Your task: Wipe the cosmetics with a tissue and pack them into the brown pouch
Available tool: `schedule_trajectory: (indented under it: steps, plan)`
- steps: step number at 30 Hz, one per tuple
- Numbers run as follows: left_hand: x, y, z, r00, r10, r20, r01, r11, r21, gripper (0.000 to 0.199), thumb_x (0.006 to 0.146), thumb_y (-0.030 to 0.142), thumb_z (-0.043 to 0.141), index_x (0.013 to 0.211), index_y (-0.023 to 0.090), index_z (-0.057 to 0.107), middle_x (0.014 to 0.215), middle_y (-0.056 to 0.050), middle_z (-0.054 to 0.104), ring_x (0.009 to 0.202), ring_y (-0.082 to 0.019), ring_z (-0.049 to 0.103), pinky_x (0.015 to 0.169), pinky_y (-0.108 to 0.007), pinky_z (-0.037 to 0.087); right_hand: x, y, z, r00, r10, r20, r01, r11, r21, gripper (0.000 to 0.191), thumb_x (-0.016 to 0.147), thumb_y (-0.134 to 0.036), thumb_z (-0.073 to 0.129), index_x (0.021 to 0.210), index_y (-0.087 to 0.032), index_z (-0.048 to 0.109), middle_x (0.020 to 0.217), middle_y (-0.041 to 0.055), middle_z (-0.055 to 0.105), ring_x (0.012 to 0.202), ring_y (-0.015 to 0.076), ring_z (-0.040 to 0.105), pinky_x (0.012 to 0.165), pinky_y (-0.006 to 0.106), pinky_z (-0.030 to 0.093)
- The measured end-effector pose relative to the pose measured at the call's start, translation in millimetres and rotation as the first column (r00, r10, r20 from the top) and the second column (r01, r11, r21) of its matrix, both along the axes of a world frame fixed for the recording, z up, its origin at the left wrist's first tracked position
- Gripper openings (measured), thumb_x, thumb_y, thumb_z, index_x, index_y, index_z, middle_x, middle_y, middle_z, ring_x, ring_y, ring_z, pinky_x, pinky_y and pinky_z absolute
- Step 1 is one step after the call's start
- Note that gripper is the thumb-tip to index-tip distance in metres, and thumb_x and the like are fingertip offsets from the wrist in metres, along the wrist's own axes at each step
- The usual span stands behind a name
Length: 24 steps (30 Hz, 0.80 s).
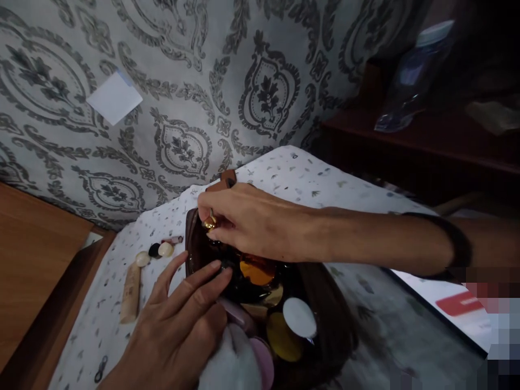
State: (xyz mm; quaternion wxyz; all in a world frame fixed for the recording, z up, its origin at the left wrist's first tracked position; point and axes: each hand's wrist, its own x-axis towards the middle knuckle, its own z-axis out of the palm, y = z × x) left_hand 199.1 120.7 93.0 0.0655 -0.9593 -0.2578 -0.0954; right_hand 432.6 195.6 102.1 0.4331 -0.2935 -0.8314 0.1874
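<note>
A dark brown, glossy cosmetics bag (pixel 333 309) lies unzipped on a white patterned bedsheet. My right hand (pixel 239 216) reaches across from the right into its far end and pinches a small shiny gold-coloured item (pixel 210 222) between thumb and fingers; its lower part is hidden. My left hand (pixel 182 309) rests with fingers spread on the bag's near left side, two fingertips over the dark contents. Inside the bag are an orange round piece (pixel 258 271), a yellow disc (pixel 284 336), a white oval piece (pixel 299 317) and a pink rounded item (pixel 263 360).
Left of the bag lie a beige tube (pixel 130 292) and several small cosmetics (pixel 166 249). A pale cloth-like thing (pixel 231 363) is at the bottom. A lit screen (pixel 442 309) stands right. A clear bottle (pixel 414 76) is on a dark red shelf (pixel 439 135). Patterned wallpaper (pixel 179 97) rises behind.
</note>
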Motion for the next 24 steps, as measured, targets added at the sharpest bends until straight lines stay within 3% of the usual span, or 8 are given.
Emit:
schedule_trajectory:
  steps: [7,13,19,21,24]
  plan:
    - [2.4,-0.8,-2.6,0.996,0.058,0.067,-0.053,0.997,-0.063,0.021,0.092,0.017,0.052,0.101,0.028,0.068,0.132,0.000,0.068,0.132,-0.025,0.056,0.122,-0.055,0.030,-13.9,6.4,-10.3,0.993,0.059,0.101,-0.052,0.996,-0.067,0.020,0.070,0.000,0.060,0.064,-0.019,0.057,0.054,-0.0062,0.052,0.048,0.0062,0.043,0.048,0.022,0.030]
    - [8.1,-1.9,1.9,0.997,0.078,-0.018,-0.078,0.997,-0.016,0.025,0.094,0.018,0.048,0.105,0.029,0.068,0.133,0.000,0.067,0.134,-0.024,0.054,0.121,-0.051,0.033,-20.4,9.8,-12.3,0.972,0.118,0.203,-0.081,0.980,-0.179,0.022,0.065,0.003,0.063,0.059,-0.018,0.062,0.049,-0.0048,0.053,0.043,0.0071,0.045,0.041,0.021,0.028]
    - [7.5,1.4,4.2,1.000,0.029,0.001,-0.029,0.999,0.023,0.033,0.093,0.012,0.046,0.117,0.026,0.064,0.135,-0.002,0.066,0.134,-0.020,0.054,0.124,-0.042,0.027,-14.8,0.0,12.2,0.896,0.145,0.421,-0.003,0.947,-0.320,0.020,0.078,-0.001,0.060,0.085,-0.014,0.073,0.073,0.0014,0.068,0.066,0.0120,0.061,0.055,0.020,0.038]
    - [7.9,1.3,3.7,0.998,0.046,0.049,-0.044,0.998,-0.036,0.033,0.095,0.015,0.046,0.120,0.027,0.063,0.134,-0.002,0.067,0.133,-0.019,0.055,0.123,-0.041,0.029,-12.3,-3.1,18.6,0.900,0.096,0.425,0.059,0.940,-0.335,0.024,0.080,-0.001,0.059,0.094,-0.014,0.073,0.077,0.0018,0.069,0.069,0.0124,0.062,0.058,0.021,0.039]
    - [9.3,-0.6,-0.1,0.967,0.114,0.229,-0.072,0.981,-0.182,0.023,0.097,0.026,0.047,0.104,0.029,0.068,0.128,-0.001,0.069,0.129,-0.021,0.058,0.120,-0.045,0.034,-6.7,-5.0,23.4,0.929,0.005,0.371,0.121,0.941,-0.316,0.025,0.083,-0.003,0.057,0.097,-0.015,0.073,0.070,-0.0005,0.067,0.062,0.0108,0.058,0.057,0.021,0.039]
